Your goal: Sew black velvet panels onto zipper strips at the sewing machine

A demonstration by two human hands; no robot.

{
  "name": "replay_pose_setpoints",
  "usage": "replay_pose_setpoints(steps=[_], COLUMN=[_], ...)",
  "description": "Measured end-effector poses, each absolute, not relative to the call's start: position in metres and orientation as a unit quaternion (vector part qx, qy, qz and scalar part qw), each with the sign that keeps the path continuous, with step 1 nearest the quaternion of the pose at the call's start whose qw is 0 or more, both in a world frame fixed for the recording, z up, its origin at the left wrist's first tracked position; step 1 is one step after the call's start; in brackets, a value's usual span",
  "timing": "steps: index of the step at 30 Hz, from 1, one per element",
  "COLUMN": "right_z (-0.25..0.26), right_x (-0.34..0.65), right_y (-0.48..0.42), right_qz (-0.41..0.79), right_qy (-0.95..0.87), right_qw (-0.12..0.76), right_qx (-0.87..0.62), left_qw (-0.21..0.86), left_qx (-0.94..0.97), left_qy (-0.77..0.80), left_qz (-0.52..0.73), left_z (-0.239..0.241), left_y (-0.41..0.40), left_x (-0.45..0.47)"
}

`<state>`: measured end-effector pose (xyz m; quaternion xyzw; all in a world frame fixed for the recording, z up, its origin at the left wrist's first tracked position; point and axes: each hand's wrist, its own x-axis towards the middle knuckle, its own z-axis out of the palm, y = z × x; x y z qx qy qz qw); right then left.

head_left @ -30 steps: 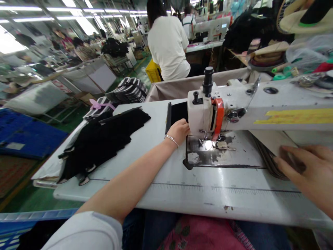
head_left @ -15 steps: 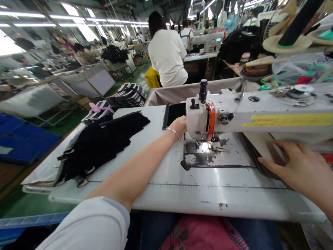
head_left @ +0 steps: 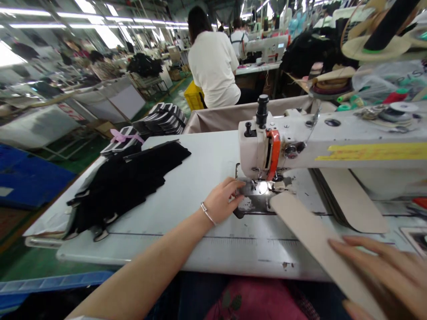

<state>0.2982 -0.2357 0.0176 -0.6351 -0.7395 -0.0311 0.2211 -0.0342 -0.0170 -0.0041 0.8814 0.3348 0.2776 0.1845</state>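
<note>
The sewing machine [head_left: 267, 146] has a smooth, painted body and a shiny metal plate [head_left: 256, 200]. The tan strip [head_left: 313, 240] looks matt. The black pieces [head_left: 133, 178] are soft cloth.

Fabric stack [head_left: 126, 182] left of sewing machine [head_left: 263, 146]; strip [head_left: 320, 244] before it

The broad middle of the tabletop [head_left: 200, 164], between the pile of black pieces [head_left: 130, 182] at its left edge and the sewing machine head [head_left: 258, 149], lies bare, with room to pass. The machine's arm [head_left: 350, 138] spans the right half low, leaving a narrow gap beneath. A tan strip [head_left: 313, 240] slants across the near edge towards the needle plate [head_left: 263, 195]. A stack of tan strips [head_left: 350, 198] seems to fill the space under the arm.
</note>
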Motion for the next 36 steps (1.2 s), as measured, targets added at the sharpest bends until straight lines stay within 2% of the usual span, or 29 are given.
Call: replay_pose_setpoints(steps=[3,7,11,18,36], right_z=[0.002,-0.008,-0.011,-0.024,-0.022], right_x=[0.236,0.195,0.213,0.241,0.239], right_y=[-0.226,-0.185,-0.144,-0.117,-0.118], right_qz=[-0.007,0.026,0.049,0.068,0.083], right_qy=[-0.77,-0.772,-0.824,-0.863,-0.855], right_qw=[0.21,0.21,0.209,0.22,0.23], right_qx=[-0.602,-0.599,-0.525,-0.45,-0.457], left_qw=[0.199,0.134,0.106,0.132,0.147], left_qx=[0.899,0.944,0.947,0.945,0.938], left_qy=[0.275,0.18,0.184,0.212,0.223], left_qz=[0.278,0.244,0.242,0.21,0.221], left_z=[-0.005,-0.006,-0.01,-0.01,-0.012], left_y=[-0.027,-0.024,-0.017,-0.017,-0.017], left_x=[-0.032,-0.036,-0.041,-0.044,-0.04])
